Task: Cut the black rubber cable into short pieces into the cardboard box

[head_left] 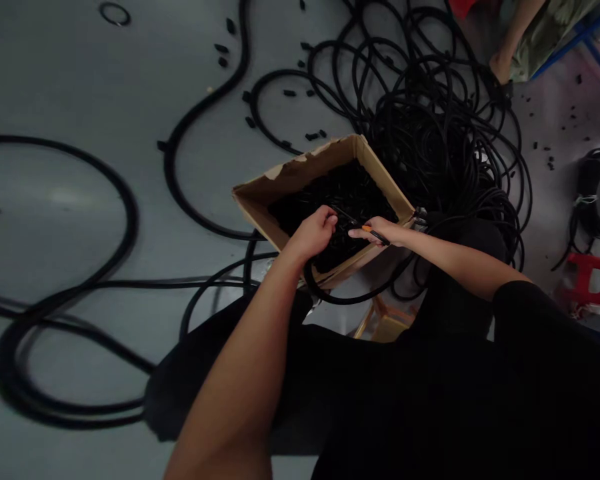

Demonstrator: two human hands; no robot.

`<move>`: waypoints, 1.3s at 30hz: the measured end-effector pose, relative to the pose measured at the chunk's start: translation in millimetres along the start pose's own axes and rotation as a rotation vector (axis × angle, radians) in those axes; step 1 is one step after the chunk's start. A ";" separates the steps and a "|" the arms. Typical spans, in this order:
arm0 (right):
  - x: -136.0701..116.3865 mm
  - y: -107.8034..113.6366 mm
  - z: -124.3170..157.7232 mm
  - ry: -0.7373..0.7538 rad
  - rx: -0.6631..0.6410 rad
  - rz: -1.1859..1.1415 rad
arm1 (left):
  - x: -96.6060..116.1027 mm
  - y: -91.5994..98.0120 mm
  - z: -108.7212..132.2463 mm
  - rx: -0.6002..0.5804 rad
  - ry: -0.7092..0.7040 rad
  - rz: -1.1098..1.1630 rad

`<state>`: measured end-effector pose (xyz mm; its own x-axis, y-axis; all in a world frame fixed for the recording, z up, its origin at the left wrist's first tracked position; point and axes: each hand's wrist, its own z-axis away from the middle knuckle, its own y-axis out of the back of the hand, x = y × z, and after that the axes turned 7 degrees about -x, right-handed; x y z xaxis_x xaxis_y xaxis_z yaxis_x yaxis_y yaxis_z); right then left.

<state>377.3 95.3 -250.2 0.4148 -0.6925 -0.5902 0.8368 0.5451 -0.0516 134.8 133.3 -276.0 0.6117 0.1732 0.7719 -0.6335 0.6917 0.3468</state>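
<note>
Hands (pixel 313 233) (pixel 375 231) over cardboard box (pixel 305 172), black cables (pixel 430 133) heaped beside

On my feed, the grey floor (pixel 65 87) carries looped black cable (pixel 170 160), scattered small black pieces (pixel 221 48) and a red stool (pixel 590 280).

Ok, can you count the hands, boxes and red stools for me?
Hands: 2, the left hand and the right hand
Boxes: 1, the box
Red stools: 1, the red stool
Total: 4
</note>
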 end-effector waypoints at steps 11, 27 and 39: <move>-2.5 10.9 1.7 0.093 -0.101 0.066 | 4.9 2.7 2.5 -0.092 -0.057 0.100; -6.7 16.4 6.2 0.054 -0.042 0.201 | 13.3 15.1 10.3 -0.173 0.066 0.404; -19.6 16.4 16.4 -0.106 0.069 0.398 | 28.2 13.8 10.6 -0.055 0.194 0.211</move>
<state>388.8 110.0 -226.3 0.7421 -0.4813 -0.4665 0.6242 0.7497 0.2196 138.3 140.3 -243.8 0.5516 0.4449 0.7056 -0.7332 0.6619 0.1559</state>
